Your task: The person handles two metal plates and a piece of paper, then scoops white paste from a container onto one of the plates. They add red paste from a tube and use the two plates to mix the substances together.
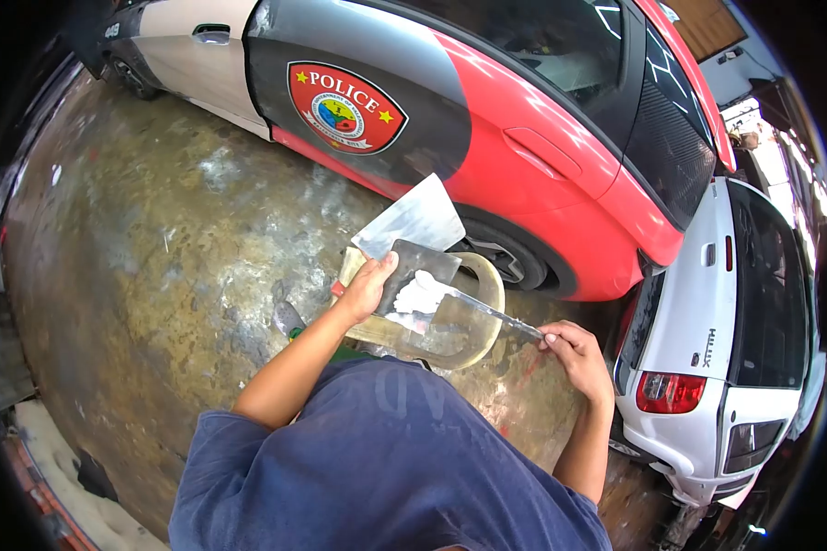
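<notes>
My left hand (pixel 366 292) is closed on the edge of a dark flat plate (pixel 443 266), its thumb on top. A mound of white paste (pixel 420 294) lies on the plate, with some smeared toward the lower edge. My right hand (pixel 574 354) pinches one end of a long, thin metal mixing stick (pixel 498 315); the other end reaches into the paste. Just beyond the left hand, a pale, whitish-smeared flat sheet (pixel 412 220) overlaps the plate's far side in this view.
Under the plate stands a worn, cream plastic stool (pixel 489 340). A red and grey car (pixel 560 174) with a police emblem (pixel 345 107) stands close ahead, its rear wheel (pixel 505 253) behind the stool. To the right is a white vehicle (pixel 675 321). The concrete floor (pixel 156 257) is stained.
</notes>
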A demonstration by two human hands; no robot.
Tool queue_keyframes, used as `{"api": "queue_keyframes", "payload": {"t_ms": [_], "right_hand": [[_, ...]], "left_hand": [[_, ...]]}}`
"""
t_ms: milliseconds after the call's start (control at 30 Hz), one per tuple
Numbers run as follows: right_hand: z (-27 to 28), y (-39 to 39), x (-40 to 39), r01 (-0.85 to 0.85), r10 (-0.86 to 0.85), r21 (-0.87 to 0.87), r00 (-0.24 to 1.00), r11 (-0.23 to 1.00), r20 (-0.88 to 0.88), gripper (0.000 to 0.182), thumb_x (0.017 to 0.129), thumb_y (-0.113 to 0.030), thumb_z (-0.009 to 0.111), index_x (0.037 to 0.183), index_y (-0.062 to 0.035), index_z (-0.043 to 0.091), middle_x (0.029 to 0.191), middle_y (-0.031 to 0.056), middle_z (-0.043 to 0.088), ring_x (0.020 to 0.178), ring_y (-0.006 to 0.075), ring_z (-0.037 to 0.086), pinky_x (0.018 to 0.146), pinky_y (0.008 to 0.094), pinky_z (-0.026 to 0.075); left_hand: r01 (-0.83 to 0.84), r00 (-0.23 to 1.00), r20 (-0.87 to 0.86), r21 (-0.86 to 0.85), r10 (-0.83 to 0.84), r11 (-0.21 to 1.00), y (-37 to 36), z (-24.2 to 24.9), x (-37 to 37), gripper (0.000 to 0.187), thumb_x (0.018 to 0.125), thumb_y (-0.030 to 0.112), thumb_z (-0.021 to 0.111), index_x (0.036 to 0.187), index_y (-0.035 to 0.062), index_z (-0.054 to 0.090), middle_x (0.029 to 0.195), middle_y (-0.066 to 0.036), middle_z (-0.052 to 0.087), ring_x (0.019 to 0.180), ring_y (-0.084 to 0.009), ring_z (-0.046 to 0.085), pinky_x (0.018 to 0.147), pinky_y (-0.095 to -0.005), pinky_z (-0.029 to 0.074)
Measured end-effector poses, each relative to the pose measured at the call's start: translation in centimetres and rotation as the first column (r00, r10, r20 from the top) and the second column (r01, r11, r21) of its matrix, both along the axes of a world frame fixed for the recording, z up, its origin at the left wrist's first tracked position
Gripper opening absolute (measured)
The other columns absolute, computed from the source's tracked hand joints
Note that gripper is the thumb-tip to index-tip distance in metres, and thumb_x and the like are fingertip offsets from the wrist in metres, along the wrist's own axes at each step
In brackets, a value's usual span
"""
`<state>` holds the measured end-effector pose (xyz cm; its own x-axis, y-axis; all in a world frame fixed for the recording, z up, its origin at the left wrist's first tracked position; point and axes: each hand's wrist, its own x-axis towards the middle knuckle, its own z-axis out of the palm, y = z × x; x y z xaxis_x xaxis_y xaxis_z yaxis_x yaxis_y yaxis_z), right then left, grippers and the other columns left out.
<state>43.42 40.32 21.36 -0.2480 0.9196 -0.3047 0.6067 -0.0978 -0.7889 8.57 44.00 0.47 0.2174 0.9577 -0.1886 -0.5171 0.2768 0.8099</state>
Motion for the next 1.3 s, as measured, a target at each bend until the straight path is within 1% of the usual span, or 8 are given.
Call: {"api": "queue_keyframes", "payload": {"t_ms": [33, 167, 333, 433, 567, 767, 1033, 1300], "right_hand": [[0.1, 0.2, 0.1, -0.052, 0.049, 0.068, 0.998, 0.996, 0.044, 0.016, 0.095, -0.001, 0.059, 0.105, 0.0066, 0.069, 0.092, 0.0099, 0.065, 0.083, 0.0176, 0.065, 0.077, 0.0302, 0.052], [3.2, 0.1, -1.8, -0.151, 0.081, 0.292, 0.968, 0.944, 0.239, 0.017, 0.089, 0.002, 0.063, 0.105, 0.0035, 0.070, 0.093, 0.0126, 0.065, 0.088, 0.0238, 0.065, 0.079, 0.0330, 0.051], [5.2, 0.4, -3.2, -0.384, 0.079, 0.499, 0.845, 0.777, 0.528, 0.022, 0.081, 0.001, 0.069, 0.104, -0.0011, 0.070, 0.094, 0.0134, 0.065, 0.089, 0.0308, 0.063, 0.079, 0.0381, 0.050], [6.0, 0.1, -3.6, -0.479, 0.023, 0.531, 0.758, 0.700, 0.652, 0.030, 0.079, -0.003, 0.072, 0.109, -0.0097, 0.068, 0.090, 0.0065, 0.064, 0.082, 0.0257, 0.061, 0.075, 0.0398, 0.049], [6.8, -0.8, -3.7, -0.567, 0.032, 0.471, 0.661, 0.675, 0.749, 0.035, 0.077, -0.004, 0.071, 0.111, -0.0122, 0.067, 0.091, 0.0057, 0.063, 0.080, 0.0235, 0.061, 0.072, 0.0381, 0.049], [8.6, -1.4, -4.5, -0.658, 0.082, 0.434, 0.601, 0.615, 0.795, 0.035, 0.076, -0.006, 0.068, 0.110, -0.0140, 0.068, 0.101, 0.0051, 0.062, 0.082, 0.0214, 0.060, 0.068, 0.0362, 0.047], [10.4, -0.7, -5.2, -0.780, 0.089, 0.408, 0.504, 0.475, 0.859, 0.028, 0.080, -0.011, 0.063, 0.108, -0.0123, 0.069, 0.106, 0.0051, 0.064, 0.087, 0.0226, 0.060, 0.070, 0.0362, 0.046], [10.3, -1.7, -5.0, -0.677, 0.117, 0.528, 0.664, 0.513, 0.738, 0.033, 0.073, -0.004, 0.071, 0.105, -0.0086, 0.067, 0.104, 0.0065, 0.065, 0.083, 0.0251, 0.060, 0.071, 0.0378, 0.049]], "left_hand": [[-0.023, 1.000, -0.019, 0.015, 0.024, 1.000, 0.0, -0.7, 0.0, 0.043, 0.108, 0.035, 0.045, 0.121, -0.0024, 0.062, 0.115, -0.006, 0.067, 0.105, -0.0127, 0.062, 0.095, -0.0297, 0.049], [-0.136, 0.991, 0.015, -0.011, 0.136, 0.991, -0.1, -1.6, 0.3, 0.042, 0.107, 0.036, 0.047, 0.121, -0.0016, 0.061, 0.111, -0.007, 0.069, 0.097, -0.0138, 0.068, 0.088, -0.0301, 0.055], [-0.116, 0.981, 0.145, -0.113, 0.132, 0.987, -0.7, 4.1, 0.4, 0.044, 0.107, 0.037, 0.047, 0.125, -0.0014, 0.059, 0.111, -0.009, 0.069, 0.097, -0.0162, 0.069, 0.087, -0.0307, 0.057], [-0.036, 0.982, 0.180, -0.123, 0.058, 0.992, -1.0, 6.5, 0.0, 0.046, 0.107, 0.039, 0.047, 0.126, -0.0012, 0.058, 0.114, -0.010, 0.069, 0.099, -0.0166, 0.069, 0.088, -0.0309, 0.057], [0.034, 0.980, 0.201, -0.175, 0.002, 0.984, -0.9, 6.9, -0.1, 0.050, 0.106, 0.042, 0.045, 0.128, -0.0006, 0.057, 0.117, -0.011, 0.068, 0.102, -0.0173, 0.069, 0.089, -0.0317, 0.056], [0.118, 0.969, 0.232, -0.160, -0.079, 0.980, -1.0, 6.1, -1.0, 0.051, 0.106, 0.043, 0.044, 0.129, 0.0000, 0.058, 0.118, -0.010, 0.068, 0.104, -0.0182, 0.068, 0.092, -0.0335, 0.055], [0.119, 0.986, 0.133, -0.157, -0.099, 0.980, -2.2, 6.8, -1.7, 0.050, 0.107, 0.041, 0.045, 0.129, -0.0005, 0.059, 0.117, -0.009, 0.069, 0.104, -0.0169, 0.068, 0.093, -0.0313, 0.053], [-0.095, 0.995, 0.002, -0.158, 0.096, 0.983, -2.5, 2.8, -1.0, 0.051, 0.106, 0.043, 0.046, 0.128, -0.0016, 0.059, 0.117, -0.009, 0.068, 0.102, -0.0162, 0.068, 0.092, -0.0312, 0.053]]}}
